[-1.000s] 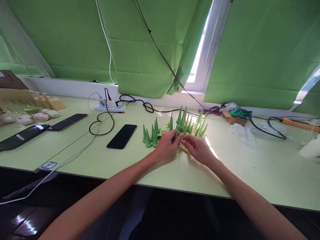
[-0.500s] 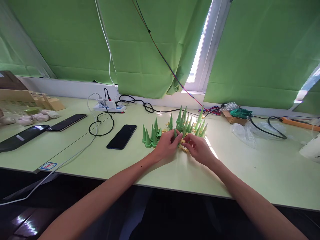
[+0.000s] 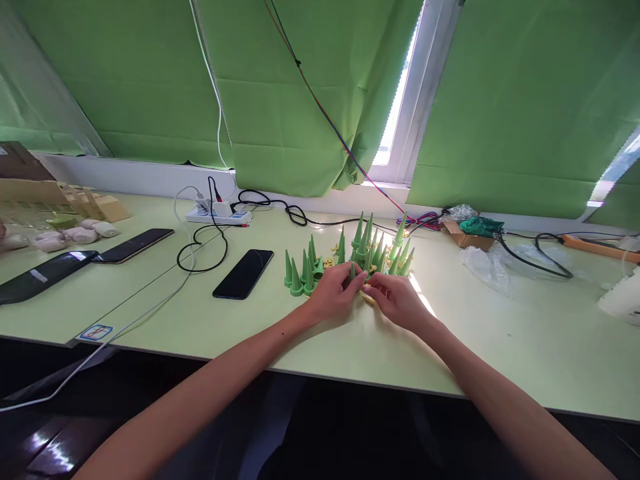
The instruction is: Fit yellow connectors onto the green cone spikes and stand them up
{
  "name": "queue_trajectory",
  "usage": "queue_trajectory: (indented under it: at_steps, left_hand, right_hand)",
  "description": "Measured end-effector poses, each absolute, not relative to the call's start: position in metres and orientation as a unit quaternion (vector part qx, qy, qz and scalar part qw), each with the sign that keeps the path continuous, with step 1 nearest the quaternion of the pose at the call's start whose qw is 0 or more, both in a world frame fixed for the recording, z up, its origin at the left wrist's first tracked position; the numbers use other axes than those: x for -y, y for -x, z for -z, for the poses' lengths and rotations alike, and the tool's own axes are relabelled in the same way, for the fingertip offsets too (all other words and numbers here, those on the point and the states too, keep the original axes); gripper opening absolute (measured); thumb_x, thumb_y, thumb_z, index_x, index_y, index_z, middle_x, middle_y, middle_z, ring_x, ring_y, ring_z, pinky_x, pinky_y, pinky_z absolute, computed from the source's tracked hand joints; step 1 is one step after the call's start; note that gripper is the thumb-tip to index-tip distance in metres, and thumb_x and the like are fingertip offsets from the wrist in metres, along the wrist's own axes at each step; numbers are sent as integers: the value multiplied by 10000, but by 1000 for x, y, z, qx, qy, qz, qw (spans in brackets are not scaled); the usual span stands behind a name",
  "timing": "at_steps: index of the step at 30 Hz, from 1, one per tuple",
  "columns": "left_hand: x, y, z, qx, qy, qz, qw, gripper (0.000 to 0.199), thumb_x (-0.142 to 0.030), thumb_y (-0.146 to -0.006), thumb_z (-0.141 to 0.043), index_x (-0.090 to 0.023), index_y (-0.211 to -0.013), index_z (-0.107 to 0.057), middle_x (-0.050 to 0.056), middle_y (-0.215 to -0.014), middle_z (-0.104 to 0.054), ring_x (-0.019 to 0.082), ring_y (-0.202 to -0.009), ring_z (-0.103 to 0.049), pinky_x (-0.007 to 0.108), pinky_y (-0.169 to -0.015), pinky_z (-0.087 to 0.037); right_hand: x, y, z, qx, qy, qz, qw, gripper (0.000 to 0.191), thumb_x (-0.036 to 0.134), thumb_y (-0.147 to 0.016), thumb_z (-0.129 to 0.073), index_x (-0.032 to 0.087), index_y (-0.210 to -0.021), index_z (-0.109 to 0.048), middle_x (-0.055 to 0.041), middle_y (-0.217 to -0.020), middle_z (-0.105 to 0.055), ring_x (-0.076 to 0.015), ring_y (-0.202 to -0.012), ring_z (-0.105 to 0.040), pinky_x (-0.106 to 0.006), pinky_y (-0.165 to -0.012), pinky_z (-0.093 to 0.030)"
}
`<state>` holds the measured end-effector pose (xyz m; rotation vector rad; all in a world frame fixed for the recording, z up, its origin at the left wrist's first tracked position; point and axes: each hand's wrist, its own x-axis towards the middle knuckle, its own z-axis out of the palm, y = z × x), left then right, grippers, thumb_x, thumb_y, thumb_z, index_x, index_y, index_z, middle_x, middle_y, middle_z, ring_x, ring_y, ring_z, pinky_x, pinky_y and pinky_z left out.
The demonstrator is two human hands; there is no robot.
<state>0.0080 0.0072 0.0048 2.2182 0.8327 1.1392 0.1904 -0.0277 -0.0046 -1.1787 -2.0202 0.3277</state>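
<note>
Evidently both bare hands are busy: the left hand (image 3: 333,293) grips one slim green tapering cone (image 3: 353,271) in front of a crowd of upright green cones (image 3: 361,249), at least a dozen but too bunched to count exactly, while the right hand (image 3: 400,300) has its fingertips drawn in just beside it, pinching what, if anything, I can't tell. One black rectangular phone (image 3: 243,274) lies left of them, two dark flat slabs (image 3: 135,245) farther left. The smooth pale-green bench (image 3: 530,340) stands below green fabric blinds (image 3: 300,133) and one bright window gap (image 3: 400,100).
</note>
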Motion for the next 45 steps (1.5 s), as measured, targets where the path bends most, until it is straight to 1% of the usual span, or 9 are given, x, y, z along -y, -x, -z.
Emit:
queue_trajectory:
  at_steps: [4,7,13,26,29,32,34,38,45]
  left_hand:
    - [-7,-8,-3,-307,-818,-415,252,355,-401,-974,-466,-164,-727,-560,-19,-675,-535,94,-577,-405,250,-581,-339]
    - [-7,-9,-3,-307,-820,-411,253,351,-403,-976,-463,-166,-740,-570,-19,-679,-539,95,-572,-402,251,-577,-335]
    - [-7,-8,-2,-303,-821,-415,248,338,-396,-975,-470,-167,-747,-571,-21,-674,-534,95,-576,-413,250,-582,-339]
    - [-6,-10,-4,-310,-811,-423,262,337,-389,-970,-482,-162,-732,-557,-26,-661,-517,93,-583,-414,249,-584,-333]
    - [-6,-11,-7,-319,-787,-438,293,353,-416,-968,-476,-162,-731,-541,-31,-647,-495,89,-571,-400,244,-568,-328]
    - [-5,-11,-10,-320,-760,-449,345,358,-441,-971,-465,-162,-760,-546,-38,-632,-464,81,-547,-379,237,-547,-319]
    - [-5,-11,-11,-311,-745,-443,389,364,-463,-972,-456,-163,-789,-553,-43,-612,-438,77,-525,-374,233,-528,-315]
    - [-6,-9,-11,-288,-714,-425,476,379,-513,-963,-458,-169,-836,-554,-50,-594,-412,76,-494,-405,220,-486,-327]
    - [-10,-9,-8,-257,-689,-409,540,352,-504,-940,-508,-169,-841,-550,-33,-649,-468,72,-489,-436,209,-448,-333]
  right_hand:
    - [27,-190,4,795,462,-114,376,371,389,-965,-488,205,-642,-477,25,-555,-473,-114,-500,-355,-253,-509,-301]
    - [27,-190,3,799,457,-109,375,406,384,-967,-473,206,-607,-417,28,-537,-434,-112,-494,-350,-257,-500,-274]
    - [27,-190,5,801,456,-108,372,414,374,-972,-452,206,-604,-367,29,-529,-421,-110,-488,-350,-263,-505,-249]
    - [27,-190,4,798,464,-106,370,434,387,-984,-445,205,-594,-394,32,-514,-427,-105,-475,-347,-257,-500,-256]
    - [27,-189,3,781,477,-115,386,426,424,-973,-490,199,-613,-462,35,-515,-445,-101,-480,-351,-249,-492,-279]
    - [28,-187,0,758,482,-122,423,331,447,-938,-567,191,-727,-576,18,-588,-549,-107,-510,-427,-247,-507,-342]
    - [30,-186,-1,749,473,-120,448,272,445,-907,-621,191,-812,-610,12,-623,-572,-114,-526,-459,-251,-516,-376]
    - [34,-182,-1,767,422,-112,470,247,428,-868,-682,195,-907,-610,8,-679,-584,-107,-513,-464,-254,-509,-410]
    - [36,-176,4,794,373,-56,476,139,306,-888,-659,195,-898,-575,2,-730,-574,-90,-501,-467,-244,-494,-411]
